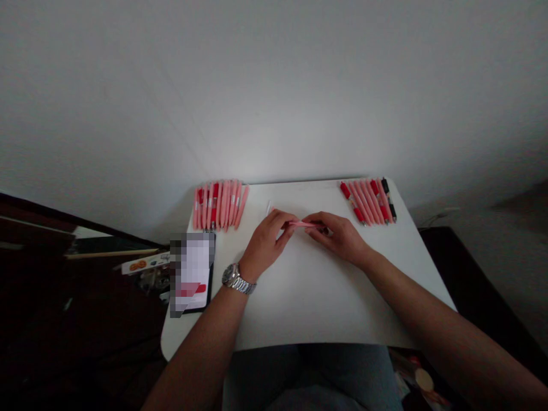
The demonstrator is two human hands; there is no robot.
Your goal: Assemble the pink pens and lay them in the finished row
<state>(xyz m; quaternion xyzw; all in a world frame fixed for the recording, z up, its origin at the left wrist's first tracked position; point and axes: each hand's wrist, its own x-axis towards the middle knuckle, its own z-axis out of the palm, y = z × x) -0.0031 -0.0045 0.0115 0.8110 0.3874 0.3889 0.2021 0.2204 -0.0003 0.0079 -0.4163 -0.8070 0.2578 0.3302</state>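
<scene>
Between my two hands a pink pen (303, 224) lies roughly level over the middle of the white table (308, 297). My left hand (270, 240) pinches its left part between thumb and fingers. On the right part, the thumb and fingers of my right hand (338, 235) are closed, covering that end. A small clear piece (269, 206), too faint to name, shows just behind my left fingers. Beyond my left hand lies a row of pink and red pens (220, 205). Farther right is a second row of pink, red and black pens (368, 201).
A phone (197, 274) with a lit, blurred screen lies at the table's left edge, near my watch (233, 277). Behind the table rises a pale wall (291, 97). A white box with orange prints (143, 264) is beyond the left edge.
</scene>
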